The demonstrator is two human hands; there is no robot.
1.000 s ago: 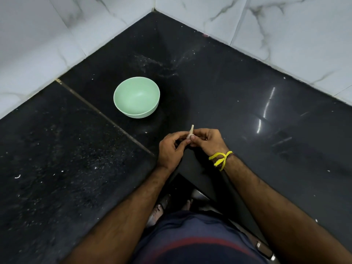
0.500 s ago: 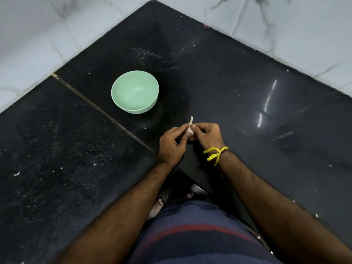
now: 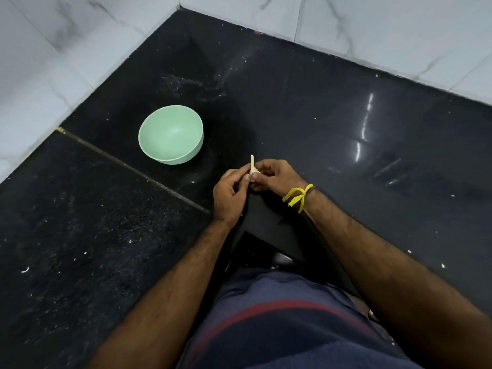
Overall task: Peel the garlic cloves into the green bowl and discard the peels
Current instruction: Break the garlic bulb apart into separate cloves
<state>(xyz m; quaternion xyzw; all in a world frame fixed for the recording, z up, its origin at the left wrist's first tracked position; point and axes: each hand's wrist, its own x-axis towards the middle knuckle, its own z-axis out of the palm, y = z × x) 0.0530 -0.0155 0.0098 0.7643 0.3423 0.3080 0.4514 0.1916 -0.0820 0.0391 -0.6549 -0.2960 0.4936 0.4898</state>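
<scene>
Both my hands meet over the inner corner of the black counter and pinch one small pale garlic piece (image 3: 252, 167), whose thin stalk sticks up between the fingertips. My left hand (image 3: 230, 192) holds it from the left with thumb and forefinger. My right hand (image 3: 274, 176), with a yellow thread tied at the wrist, curls round it from the right. Most of the garlic is hidden by the fingers. The green bowl (image 3: 171, 134) stands upright on the counter, up and to the left of my hands, and looks empty.
The black stone counter (image 3: 332, 123) forms an L, with a seam (image 3: 127, 166) running diagonally left of the bowl. White marble wall tiles (image 3: 53, 62) close it at the back and left. Small white flecks lie scattered on the left slab (image 3: 25, 269).
The hands stay together on the garlic with only small finger shifts. The head camera has moved a little, so bowl and hands sit slightly differently in the frame.
</scene>
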